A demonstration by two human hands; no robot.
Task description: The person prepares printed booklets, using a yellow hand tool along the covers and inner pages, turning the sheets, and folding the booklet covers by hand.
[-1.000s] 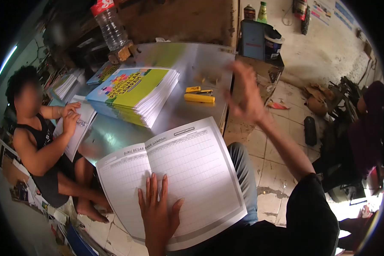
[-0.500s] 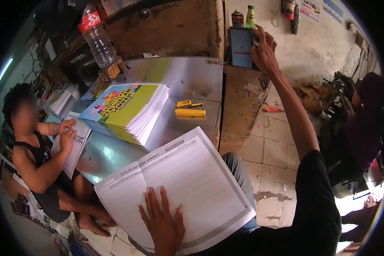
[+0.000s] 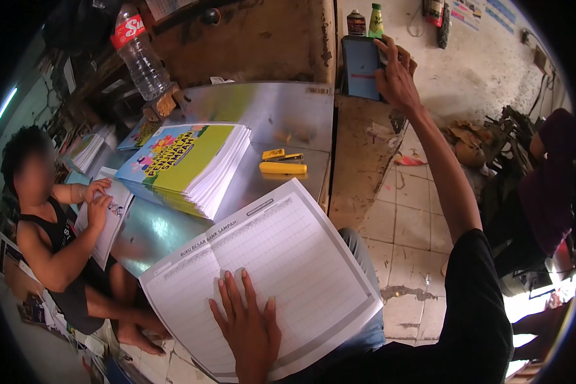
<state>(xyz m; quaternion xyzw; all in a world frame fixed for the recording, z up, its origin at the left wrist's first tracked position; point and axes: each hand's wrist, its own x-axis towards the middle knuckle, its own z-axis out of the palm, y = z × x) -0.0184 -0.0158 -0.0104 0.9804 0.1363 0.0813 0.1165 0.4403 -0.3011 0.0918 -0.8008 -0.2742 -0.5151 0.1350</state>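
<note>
My left hand (image 3: 249, 329) lies flat on the open booklet (image 3: 301, 256), fingers a little apart. The booklet is spread over my lap and shows a printed grid under the heading "BUKU BESAR BANK SAMPAH". My right hand (image 3: 398, 75) is stretched out to the far ledge, its curled fingers on the right edge of a smartphone (image 3: 363, 67) with a lit bluish screen. What lies under those fingers is partly hidden. A yellow stapler (image 3: 283, 162) rests on the metal table beyond the booklet, beside a stack of green and blue booklets (image 3: 184, 163).
Across the table at left, a seated person (image 3: 57, 230) holds an open booklet (image 3: 109, 214). A plastic bottle (image 3: 142, 61) stands at the back. Behind the phone are a green bottle (image 3: 376, 22) and a dark can (image 3: 356, 24). Another person in dark clothing (image 3: 547, 185) is at right.
The smartphone has tilted slightly, with my right hand still at its edge. My left hand stays flat on the booklet. The whole view has shifted a little.
</note>
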